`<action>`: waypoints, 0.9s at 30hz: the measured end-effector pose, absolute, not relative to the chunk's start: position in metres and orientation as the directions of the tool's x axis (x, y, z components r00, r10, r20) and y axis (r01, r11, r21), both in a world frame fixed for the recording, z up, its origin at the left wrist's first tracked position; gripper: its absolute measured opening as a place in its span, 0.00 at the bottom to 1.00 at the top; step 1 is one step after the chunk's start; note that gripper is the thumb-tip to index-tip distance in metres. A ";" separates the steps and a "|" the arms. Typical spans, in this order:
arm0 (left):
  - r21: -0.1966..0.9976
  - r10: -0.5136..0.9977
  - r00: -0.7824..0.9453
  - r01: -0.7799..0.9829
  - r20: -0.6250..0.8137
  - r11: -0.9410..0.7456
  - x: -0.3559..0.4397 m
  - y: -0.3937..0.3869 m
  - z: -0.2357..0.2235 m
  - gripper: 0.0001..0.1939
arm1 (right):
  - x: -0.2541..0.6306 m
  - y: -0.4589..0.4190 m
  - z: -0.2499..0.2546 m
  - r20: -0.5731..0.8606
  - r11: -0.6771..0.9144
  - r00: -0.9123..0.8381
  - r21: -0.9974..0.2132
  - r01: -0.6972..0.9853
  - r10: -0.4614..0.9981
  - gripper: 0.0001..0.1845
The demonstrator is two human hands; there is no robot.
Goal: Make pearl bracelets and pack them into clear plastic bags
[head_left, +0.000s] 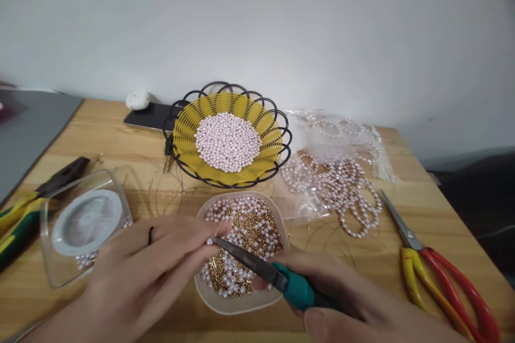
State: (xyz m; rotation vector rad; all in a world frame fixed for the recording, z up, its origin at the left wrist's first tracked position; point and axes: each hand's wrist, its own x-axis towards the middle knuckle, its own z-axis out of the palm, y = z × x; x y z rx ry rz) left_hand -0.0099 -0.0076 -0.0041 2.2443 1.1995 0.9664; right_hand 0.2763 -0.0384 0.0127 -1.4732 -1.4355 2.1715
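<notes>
My left hand (153,262) hovers over the near left side of a pale pink bowl (225,303) filled with pearl beads and small gold pins. Its thumb and forefinger pinch a pearl bead on a pin (210,240). My right hand (354,303) grips teal-handled pliers (265,270), whose dark tips meet the pinched bead above the bowl. A dark ring sits on one left finger.
A yellow basket (189,134) with black wire rim holds pink pearls. Pearl strands (338,187) lie on plastic bags at right. Red-yellow scissors (438,273), a clear box (54,268) with a cord spool, green-yellow pliers (24,214), a phone (148,116) and white earbud case (137,99) lie around.
</notes>
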 end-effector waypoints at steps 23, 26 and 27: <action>0.815 0.887 0.374 0.402 0.269 -0.417 -0.006 -0.011 -0.004 0.19 | 0.280 -0.037 0.008 -0.587 -0.537 -0.573 -0.796 0.278 0.572 0.33; 0.759 0.875 0.410 0.475 0.256 -0.445 -0.008 -0.011 -0.001 0.17 | 0.281 -0.036 0.010 -0.592 -0.540 -0.578 -0.792 0.286 0.562 0.30; 0.741 0.874 0.413 0.496 0.256 -0.452 -0.009 -0.011 0.000 0.16 | 0.281 -0.036 0.011 -0.594 -0.540 -0.576 -0.790 0.289 0.561 0.30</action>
